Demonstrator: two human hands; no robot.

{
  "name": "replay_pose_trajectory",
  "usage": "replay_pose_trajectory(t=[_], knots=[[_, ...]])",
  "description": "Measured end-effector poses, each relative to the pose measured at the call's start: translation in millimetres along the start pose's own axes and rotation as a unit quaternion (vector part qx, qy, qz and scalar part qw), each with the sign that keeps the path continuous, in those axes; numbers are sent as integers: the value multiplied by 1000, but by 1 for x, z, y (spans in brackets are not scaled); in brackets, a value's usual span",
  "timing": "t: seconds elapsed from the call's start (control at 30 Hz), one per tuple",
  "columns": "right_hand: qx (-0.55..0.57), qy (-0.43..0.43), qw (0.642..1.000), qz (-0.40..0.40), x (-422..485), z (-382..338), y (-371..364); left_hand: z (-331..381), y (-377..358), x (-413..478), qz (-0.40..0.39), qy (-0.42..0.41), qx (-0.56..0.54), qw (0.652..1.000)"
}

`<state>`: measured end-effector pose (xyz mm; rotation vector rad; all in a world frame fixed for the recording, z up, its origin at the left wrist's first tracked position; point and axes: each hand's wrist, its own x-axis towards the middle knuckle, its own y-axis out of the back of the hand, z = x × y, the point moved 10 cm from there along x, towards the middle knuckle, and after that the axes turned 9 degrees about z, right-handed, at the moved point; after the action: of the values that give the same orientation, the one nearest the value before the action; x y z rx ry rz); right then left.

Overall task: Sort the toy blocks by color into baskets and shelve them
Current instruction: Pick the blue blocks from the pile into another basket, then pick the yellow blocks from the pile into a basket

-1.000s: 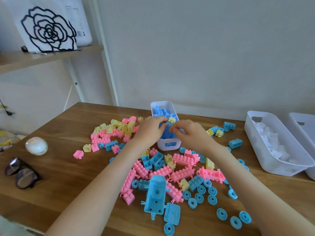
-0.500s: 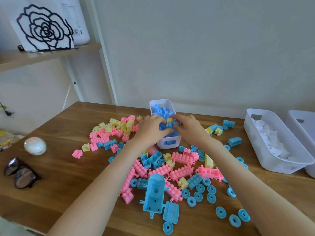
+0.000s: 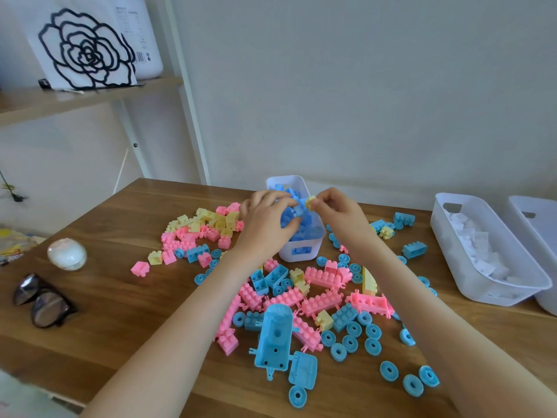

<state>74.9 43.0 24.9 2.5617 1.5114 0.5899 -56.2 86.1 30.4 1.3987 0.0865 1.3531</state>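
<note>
Block (image 3: 310, 202), yellow, pinched in fingertips of right hand (image 3: 340, 215) above small white basket (image 3: 301, 255) of blue pieces | left hand (image 3: 265, 224) curled round blue block (image 3: 297, 211) touching it | pink, blue and yellow loose blocks (image 3: 321, 301) strewn over wooden table (image 3: 120, 312) | larger basket (image 3: 470, 279) of white blocks at right | sunglasses (image 3: 42, 300) at left; shelf (image 3: 75, 98) against grey wall (image 3: 361, 86)

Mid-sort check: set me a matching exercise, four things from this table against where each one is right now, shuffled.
1. small yellow toy block
2. single blue toy block
3. white toy blocks
4. dark-framed glasses

A. in the long white plastic basket
B. pinched by the right hand
C. flat on the wooden table, far left
D. gripped by the left hand

Pairs: 1-B, 2-D, 3-A, 4-C
</note>
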Motion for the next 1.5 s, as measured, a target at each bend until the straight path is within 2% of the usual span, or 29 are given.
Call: replay_pose_trajectory(t=[0.07,0.17,0.23,0.33,0.4,0.6,0.73,0.83,0.9,0.97,1.03,1.07,1.13,1.27,1.5], knots=[[17,-14,1000,16,-4,1,10,-9,-5,0,-31,29,22,999],[-6,9,1000,-23,-18,3,18,-17,-21,-7,-116,74,38,990],[-69,40,994,-76,-31,9,18,-12,-24,-11,-140,89,24,986],[-226,94,961,-129,-47,22,16,9,-14,-12,-121,79,19,989],[-291,116,943,-109,-50,21,20,29,-8,-15,-109,66,11,992],[-346,112,931,-24,-58,9,66,99,-11,-42,-124,21,-49,991],[-379,120,912,99,-68,14,146,136,-17,-48,-143,-19,-58,988],[-403,76,882,231,-83,24,224,169,-30,-55,-181,-57,-45,981],[-429,9,860,274,-98,42,269,193,-38,-60,-197,-70,-57,976],[-494,-69,830,248,-107,66,296,214,-43,-66,-200,-80,-77,973],[-546,-131,807,183,-117,85,311,241,-48,-77,-200,-90,-112,969],[-551,-139,808,158,-119,90,314,253,-50,-84,-200,-90,-135,966],[-524,-112,832,145,-123,85,316,279,-52,-96,-190,-93,-168,963],[-427,-79,889,142,-140,70,314,324,-62,-114,-157,-132,-141,969],[-366,-55,905,208,-159,59,314,367,-88,-130,-180,-82,-164,966]])
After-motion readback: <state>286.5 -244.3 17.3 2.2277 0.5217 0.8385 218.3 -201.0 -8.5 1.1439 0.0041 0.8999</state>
